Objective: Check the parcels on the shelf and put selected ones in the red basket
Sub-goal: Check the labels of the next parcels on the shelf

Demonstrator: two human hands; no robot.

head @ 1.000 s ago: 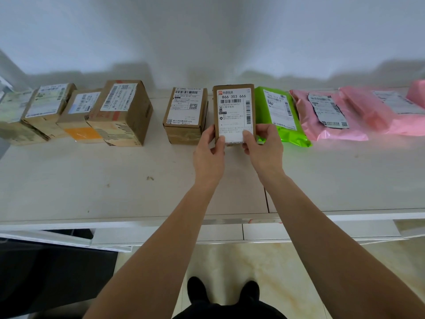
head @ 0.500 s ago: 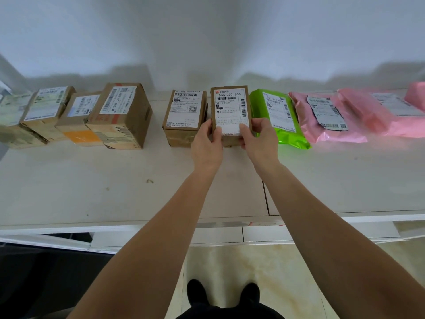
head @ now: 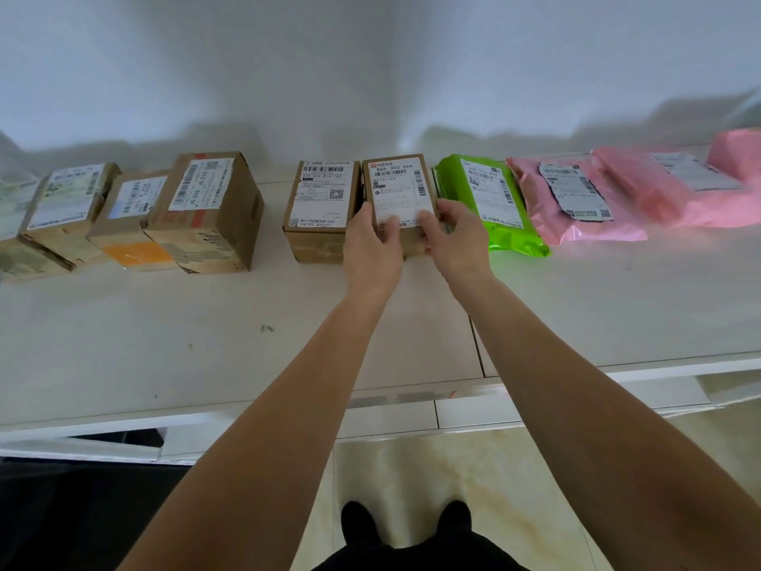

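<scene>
Both hands hold one small box (head: 398,199) in the row of parcels on the shelf (head: 206,344): the left hand (head: 370,245) has its fingers wrapped round the near left edge, thumb on the label, and the right hand (head: 455,241) clasps the near right edge the same way. The box sits between a brown box (head: 319,208) touching its left side and a green bag (head: 492,199) just beside its right. It looks stiff, square-cornered cardboard, probably light given the fingertip hold; its side walls are the best place to grip, since the glossy label may be slick. No red basket is in view
</scene>
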